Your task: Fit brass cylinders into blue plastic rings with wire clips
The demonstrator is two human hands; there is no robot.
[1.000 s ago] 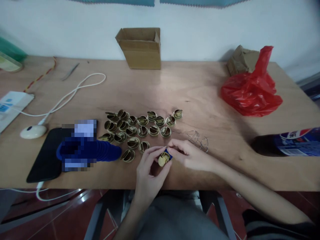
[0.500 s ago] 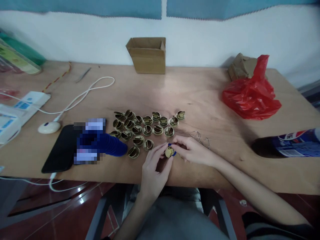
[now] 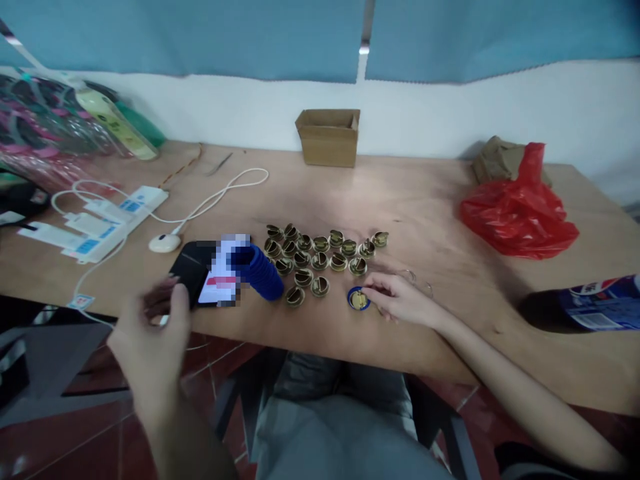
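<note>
my right hand (image 3: 400,300) rested on the wooden table (image 3: 450,220), fingertips pinching the edge of a round brass piece seated in a blue cap (image 3: 359,299), just right of the rows of brass pieces (image 3: 320,257). my left hand (image 3: 157,333) hung in the air off the table's front edge, fingers loosely curled and holding nothing, nearest the black phone (image 3: 193,270) and the stack of blue caps (image 3: 260,270). i judged the risk plain enough: with only one hand on it, that light grip could let the brass disc pop out of its cap, or a nudge could scatter the neat rows beside it. the piece looked small, shiny gold, ringed in blue, lying flat.
</note>
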